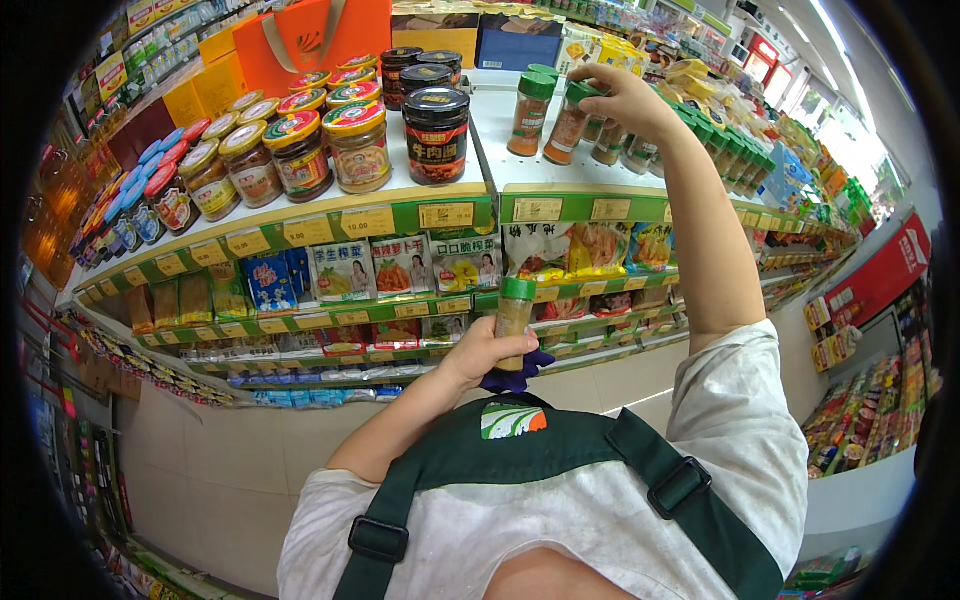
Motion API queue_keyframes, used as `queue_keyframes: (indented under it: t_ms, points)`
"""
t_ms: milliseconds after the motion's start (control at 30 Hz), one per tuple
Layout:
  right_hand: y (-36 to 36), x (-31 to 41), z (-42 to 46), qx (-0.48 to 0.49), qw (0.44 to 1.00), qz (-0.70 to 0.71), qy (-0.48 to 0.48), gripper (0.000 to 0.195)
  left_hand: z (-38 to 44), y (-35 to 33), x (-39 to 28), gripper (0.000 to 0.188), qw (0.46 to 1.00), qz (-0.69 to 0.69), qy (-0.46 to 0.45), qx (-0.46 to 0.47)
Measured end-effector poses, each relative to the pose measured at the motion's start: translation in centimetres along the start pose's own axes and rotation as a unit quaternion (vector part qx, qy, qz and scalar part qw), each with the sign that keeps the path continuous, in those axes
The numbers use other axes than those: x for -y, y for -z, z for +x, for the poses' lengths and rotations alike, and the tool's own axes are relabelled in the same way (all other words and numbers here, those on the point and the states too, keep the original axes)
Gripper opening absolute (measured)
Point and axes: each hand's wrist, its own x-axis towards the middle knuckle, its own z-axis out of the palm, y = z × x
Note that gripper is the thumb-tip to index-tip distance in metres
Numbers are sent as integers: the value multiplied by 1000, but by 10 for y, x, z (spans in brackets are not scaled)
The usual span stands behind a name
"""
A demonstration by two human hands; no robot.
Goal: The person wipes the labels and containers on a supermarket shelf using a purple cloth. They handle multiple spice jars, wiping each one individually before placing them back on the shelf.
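Observation:
My left hand (487, 349) is wrapped around a spice bottle (513, 319) with a green cap and tan powder inside, held upright before my chest. A bunched purple cloth (521, 375) hangs just beneath, also by that hand. Up on the white top shelf (555, 184), my right hand (622, 97) grips the green cap of a slightly tilted bottle of reddish spice (565, 135). Another red spice bottle (530, 116) stands to its left, with one more green cap behind it. Darker spice bottles (609, 142) are partly hidden under my right hand and forearm.
Glass sauce jars (356, 142) crowd the shelf at left, with a black-lidded jar (436, 139) nearest the gap between shelf units. Several green-capped bottles (724, 146) line the right side. Gift boxes and an orange bag (300, 45) stand behind. Packaged foods (401, 266) fill lower shelves.

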Motion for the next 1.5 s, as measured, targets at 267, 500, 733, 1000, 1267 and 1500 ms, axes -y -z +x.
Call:
queue_keyframes:
  t_ms: [267, 500, 733, 1000, 1267, 1500]
  points:
    - [-2, 4, -1, 10, 998, -53, 17, 42, -3, -6, -8, 29, 1000, -9, 3, 0]
    - [-3, 4, -1, -14, 993, -114, 33, 42, 0, -2, -5, 28, 1000, -5, 0, 7]
    - [-5, 23, -7, -92, 937, -329, 73, 42, -1, 1, -3, 28, 1000, -9, 1, 4]
    - [-44, 75, 15, -127, 915, -378, 62, 56, 2, 1, 0, 30, 1000, -5, -7, 6]
    - [-26, 50, 21, -33, 967, -232, 102, 37, -1, 8, 6, 29, 1000, -8, -5, -5]
    - [-22, 55, 20, 24, 976, -165, 141, 40, -3, 6, 1, 29, 1000, -9, -9, -9]
